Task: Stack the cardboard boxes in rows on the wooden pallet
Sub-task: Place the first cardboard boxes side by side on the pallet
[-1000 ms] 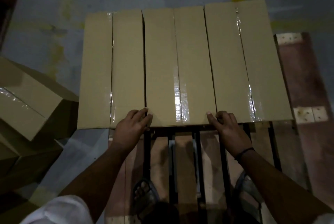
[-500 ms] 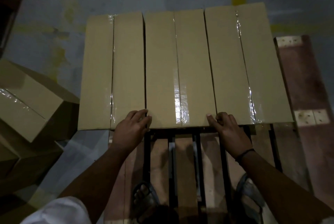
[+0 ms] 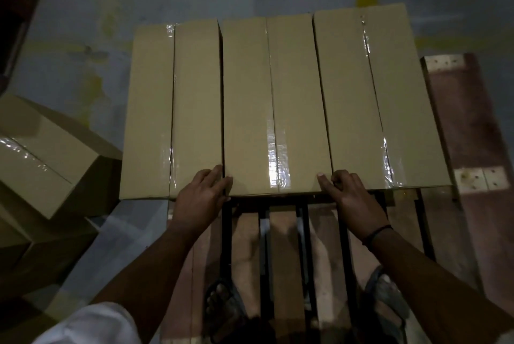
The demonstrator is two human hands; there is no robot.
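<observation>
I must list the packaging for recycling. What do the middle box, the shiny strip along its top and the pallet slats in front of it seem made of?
Middle box: matte brown cardboard, its flaps meeting at a centre seam. Strip: probably clear plastic tape, since it glares. Pallet slats: apparently bare reddish wood; dim light hides the grain.

Left hand, right hand (fingers bent).

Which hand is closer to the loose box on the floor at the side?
Left. The left hand rests at the corner of the middle box nearest the loose box; the right hand rests at its opposite near corner, farther away.
</observation>
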